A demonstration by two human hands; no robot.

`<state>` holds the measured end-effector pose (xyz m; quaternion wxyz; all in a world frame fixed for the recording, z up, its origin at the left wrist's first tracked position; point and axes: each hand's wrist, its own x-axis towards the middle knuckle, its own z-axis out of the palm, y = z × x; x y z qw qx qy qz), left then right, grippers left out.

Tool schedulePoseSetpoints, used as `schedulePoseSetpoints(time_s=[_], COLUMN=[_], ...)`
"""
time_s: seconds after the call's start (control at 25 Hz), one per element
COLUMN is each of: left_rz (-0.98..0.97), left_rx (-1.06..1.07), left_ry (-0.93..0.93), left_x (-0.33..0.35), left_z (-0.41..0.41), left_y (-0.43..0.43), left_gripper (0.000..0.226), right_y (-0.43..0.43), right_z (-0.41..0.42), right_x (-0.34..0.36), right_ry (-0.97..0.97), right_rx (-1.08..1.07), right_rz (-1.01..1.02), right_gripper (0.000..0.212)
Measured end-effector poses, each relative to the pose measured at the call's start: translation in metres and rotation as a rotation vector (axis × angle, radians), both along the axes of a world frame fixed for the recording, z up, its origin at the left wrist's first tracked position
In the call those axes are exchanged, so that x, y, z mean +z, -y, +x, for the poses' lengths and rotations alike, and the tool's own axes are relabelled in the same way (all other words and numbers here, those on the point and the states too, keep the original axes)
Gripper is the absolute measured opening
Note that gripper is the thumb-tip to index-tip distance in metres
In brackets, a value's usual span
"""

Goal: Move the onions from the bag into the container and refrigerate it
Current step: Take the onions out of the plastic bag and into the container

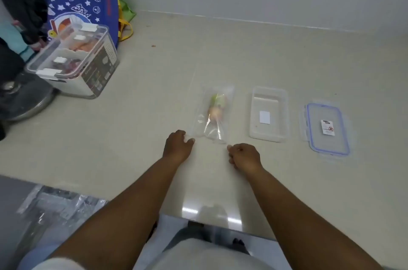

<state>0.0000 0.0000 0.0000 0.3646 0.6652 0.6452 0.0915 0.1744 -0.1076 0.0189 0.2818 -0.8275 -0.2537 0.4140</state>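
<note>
Clear plastic — a thin flat bag (213,113) lies on the pale beige countertop (154,102), with small pinkish onions (216,112) and a bit of green inside. Just right of it sits an open, empty rectangular clear plastic container (269,114), and further right its blue-rimmed clear lid (327,129). The left hand (177,145) and the right hand (245,156) rest at the bag's near corners, fingers curled — whether they pinch the plastic I cannot tell.
</note>
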Motion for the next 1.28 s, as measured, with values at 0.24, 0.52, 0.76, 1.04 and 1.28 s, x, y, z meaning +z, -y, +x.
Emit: schedulePoseSetpoints(time_s=[0.24, 0.52, 0.76, 1.04, 1.28], left_rz=[-0.125, -0.166, -0.396, -0.564, -0.406], left_rx=[-0.024, -0.166, -0.049, 0.088, -0.08], left_ry=[-0.035, -0.073, 0.202, 0.561, 0.526], left_x=[-0.002, -0.002, 0.009, 0.04, 0.057], left_z=[0.011, 0.028, 0.032, 0.024, 0.051], left_y=[-0.058, -0.077, -0.057, -0.018, 0.017], left_gripper=[0.051, 0.048, 0.014, 0.027, 0.031], right_y=[-0.05, 0.004, 0.046, 0.033, -0.002], right_z=[-0.006, -0.021, -0.019, -0.009, -0.004], right_x=[-0.002, -0.012, -0.024, 0.02, 0.048], right_ry=[0.014, 0.109, 0.165, 0.275, -0.242], right_rx=[-0.108, -0.037, 0.072, 0.013, -0.111], right_rz=[-0.063, -0.104, -0.196, 0.14, 0.223], right_gripper=[0.029, 0.035, 0.036, 0.005, 0.025])
